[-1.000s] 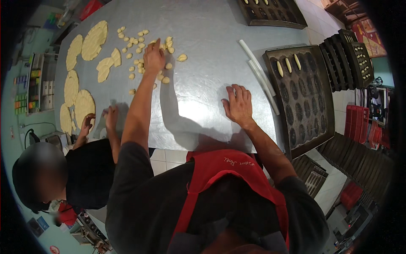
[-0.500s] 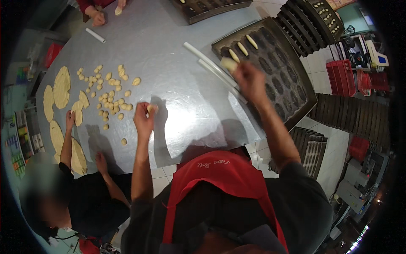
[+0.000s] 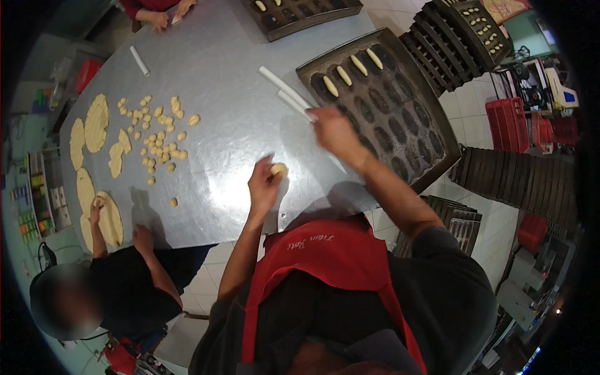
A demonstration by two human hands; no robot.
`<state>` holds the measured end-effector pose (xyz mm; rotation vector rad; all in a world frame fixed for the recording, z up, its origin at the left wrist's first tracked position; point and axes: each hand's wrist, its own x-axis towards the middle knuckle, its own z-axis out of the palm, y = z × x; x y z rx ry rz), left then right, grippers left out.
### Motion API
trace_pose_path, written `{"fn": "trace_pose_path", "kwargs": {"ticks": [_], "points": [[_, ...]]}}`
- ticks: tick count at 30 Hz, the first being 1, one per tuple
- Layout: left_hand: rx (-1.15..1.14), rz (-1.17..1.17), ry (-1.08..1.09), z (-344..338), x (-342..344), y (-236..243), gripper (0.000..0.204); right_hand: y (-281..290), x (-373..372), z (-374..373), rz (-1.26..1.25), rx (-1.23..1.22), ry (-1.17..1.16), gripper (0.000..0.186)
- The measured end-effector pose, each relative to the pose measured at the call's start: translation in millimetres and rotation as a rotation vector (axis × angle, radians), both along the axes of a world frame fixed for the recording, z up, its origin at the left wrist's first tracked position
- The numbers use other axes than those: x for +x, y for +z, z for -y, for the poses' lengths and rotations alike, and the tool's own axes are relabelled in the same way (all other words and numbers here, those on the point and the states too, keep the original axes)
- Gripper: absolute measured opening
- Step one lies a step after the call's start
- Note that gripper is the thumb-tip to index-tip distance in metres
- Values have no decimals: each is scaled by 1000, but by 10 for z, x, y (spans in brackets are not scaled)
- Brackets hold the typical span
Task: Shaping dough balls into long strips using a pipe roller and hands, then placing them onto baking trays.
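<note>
In my left hand (image 3: 265, 187) is a small dough ball (image 3: 279, 169), pinched between the fingers just above the metal table (image 3: 219, 112). My right hand (image 3: 339, 136) is closed over a white rolling pin (image 3: 281, 83), with the fingertips partly hidden. Another white rolling pin (image 3: 291, 102) lies alongside it. To the right, a dark moulded baking tray (image 3: 390, 106) holds several finger-shaped dough pieces (image 3: 344, 75) in its far row of hollows. Many dough balls (image 3: 164, 150) lie scattered left of my left hand.
At left, a co-worker's hand (image 3: 97, 209) touches a flat dough sheet (image 3: 111, 219). Across the table are another person's hands (image 3: 160, 22), a short white rod (image 3: 139, 60) and a second tray (image 3: 306, 25). Stacked trays (image 3: 431, 47) and a red crate (image 3: 506, 125) stand at right.
My right hand has put its dough piece in the tray and moved back left to the rolling pins. My left hand has moved right with the dough ball. The co-worker's hand has shifted nearer.
</note>
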<state>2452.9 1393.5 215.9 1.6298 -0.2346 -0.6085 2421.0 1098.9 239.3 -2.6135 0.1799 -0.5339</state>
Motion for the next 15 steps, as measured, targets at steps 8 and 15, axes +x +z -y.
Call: {"fn": "trace_pose_path", "kwargs": {"ticks": [8, 15], "points": [[682, 1033, -407, -148, -123, 119, 52, -261, -287, -598, -134, -48, -215, 40], [596, 970, -486, -149, -161, 174, 55, -227, -191, -619, -14, -343, -120, 37]]}}
